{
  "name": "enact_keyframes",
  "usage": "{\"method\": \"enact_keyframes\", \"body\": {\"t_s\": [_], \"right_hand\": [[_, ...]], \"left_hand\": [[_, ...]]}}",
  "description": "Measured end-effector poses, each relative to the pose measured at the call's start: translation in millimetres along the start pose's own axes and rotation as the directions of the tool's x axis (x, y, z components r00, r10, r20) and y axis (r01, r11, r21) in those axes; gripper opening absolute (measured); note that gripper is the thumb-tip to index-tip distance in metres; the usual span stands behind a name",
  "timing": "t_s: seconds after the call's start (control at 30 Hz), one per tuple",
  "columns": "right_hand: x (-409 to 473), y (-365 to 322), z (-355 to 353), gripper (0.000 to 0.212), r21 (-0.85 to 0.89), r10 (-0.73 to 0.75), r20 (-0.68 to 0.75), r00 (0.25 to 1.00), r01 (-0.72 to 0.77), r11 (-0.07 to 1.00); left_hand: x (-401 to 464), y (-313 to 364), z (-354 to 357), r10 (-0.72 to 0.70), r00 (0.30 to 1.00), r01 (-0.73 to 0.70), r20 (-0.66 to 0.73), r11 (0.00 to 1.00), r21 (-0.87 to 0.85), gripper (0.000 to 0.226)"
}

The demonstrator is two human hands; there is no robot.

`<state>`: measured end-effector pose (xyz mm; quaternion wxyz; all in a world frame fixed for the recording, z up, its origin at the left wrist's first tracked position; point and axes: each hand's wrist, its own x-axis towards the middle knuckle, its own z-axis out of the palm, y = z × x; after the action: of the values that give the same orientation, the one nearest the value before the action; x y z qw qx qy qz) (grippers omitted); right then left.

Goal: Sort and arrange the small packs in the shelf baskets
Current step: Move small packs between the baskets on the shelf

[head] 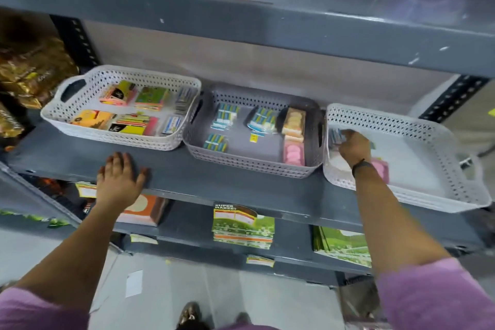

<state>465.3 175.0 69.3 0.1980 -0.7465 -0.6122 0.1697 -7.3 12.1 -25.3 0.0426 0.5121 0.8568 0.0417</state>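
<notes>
i am reaching my right hand [353, 148] into the right basket [442, 147], its grip closing around a small blue pack [336, 134] at the basket's near-left corner, though how firmly i cannot tell. my left hand [120, 179] is lying flat and empty, fingers spread, on the shelf [241, 185] edge, probably bracing me as i lean. just left of the working grip, the grey middle basket [251, 163] is holding matching blue packs [224, 115] in rows, likely where this one belongs. farther left, the white basket [80, 94] is carrying coloured boxes.
</notes>
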Motion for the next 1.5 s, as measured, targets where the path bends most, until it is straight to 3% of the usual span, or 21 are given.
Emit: {"method": "enact_keyframes", "body": {"t_s": [0.07, 0.17, 0.4, 0.53, 0.63, 0.73, 0.83, 0.93, 1.07, 1.2, 1.33, 1.4, 1.5], "right_hand": [[7.4, 8.8, 5.0, 0.040, -0.111, 0.020, 0.157, 0.987, -0.002, 0.994], [14.1, 7.6, 8.8, 0.038, -0.162, -0.017, 0.195, 0.981, 0.049, 0.985], [18.2, 1.0, 14.4, 0.042, -0.210, -0.014, 0.034, 0.999, 0.021, 0.977], [18.2, -1.6, 8.5, 0.050, -0.066, 0.079, -0.014, 0.997, -0.079, 0.995], [12.9, -4.7, 3.3, 0.064, 0.235, 0.215, -0.121, 0.969, -0.183, 0.955], [7.7, -30.6, 0.9, 0.071, 0.407, 0.123, -0.272, 0.954, -0.002, 0.914], [-8.0, -83.2, 0.1, 0.050, 0.303, -0.222, -0.307, 0.926, 0.316, 0.899], [-34.4, -165.6, 10.4, 0.049, 0.145, -0.546, -0.186, 0.817, 0.573, 0.807], [-44.4, -247.4, 64.9, 0.044, 0.129, -0.817, 0.057, 0.574, 0.807, 0.576], [-58.5, -303.8, 108.5, 0.036, 0.103, -0.844, 0.305, 0.440, 0.866, 0.489], [-57.0, -331.8, 144.9, 0.029, -0.091, -0.803, 0.462, 0.375, 0.921, 0.378], [-52.9, -336.7, 162.0, 0.032, -0.163, -0.777, 0.512, 0.366, 0.930, 0.331], [-52.7, -341.4, 175.2, 0.032, -0.198, -0.711, 0.582, 0.395, 0.917, 0.347]], "left_hand": [[-0.1, -0.4, -0.6, -0.001, 1.000, 0.001, 0.003, 1.000, 0.000, 0.073], [-0.3, 0.3, -2.7, -0.004, 1.000, 0.004, 0.017, 1.000, -0.002, 0.073], [-1.2, 3.1, -7.5, -0.029, 0.998, 0.028, 0.048, 1.000, 0.014, 0.073], [-2.4, 5.0, -8.2, -0.028, 0.998, 0.027, 0.054, 1.000, 0.016, 0.073], [-3.0, 4.1, -9.2, -0.031, 0.998, 0.030, 0.060, 0.999, 0.022, 0.073], [-3.8, 2.3, -8.9, -0.034, 0.998, 0.032, 0.050, 0.999, 0.028, 0.073], [-4.9, 4.4, -7.3, -0.024, 0.999, 0.024, 0.028, 0.999, 0.021, 0.073], [-5.5, 6.1, -8.0, -0.022, 0.999, 0.022, 0.037, 1.000, 0.012, 0.073], [-6.0, 6.6, -8.6, -0.024, 0.999, 0.025, 0.048, 1.000, -0.007, 0.074], [-5.8, 5.3, -8.2, -0.012, 0.999, 0.012, 0.039, 1.000, -0.013, 0.075], [-4.9, 2.9, -5.9, -0.006, 1.000, 0.006, 0.013, 1.000, -0.029, 0.075], [-5.6, 2.6, -5.2, -0.010, 1.000, 0.011, 0.009, 1.000, -0.021, 0.080], [-5.7, 2.2, -5.3, -0.011, 1.000, 0.011, 0.009, 1.000, -0.025, 0.092]]}}
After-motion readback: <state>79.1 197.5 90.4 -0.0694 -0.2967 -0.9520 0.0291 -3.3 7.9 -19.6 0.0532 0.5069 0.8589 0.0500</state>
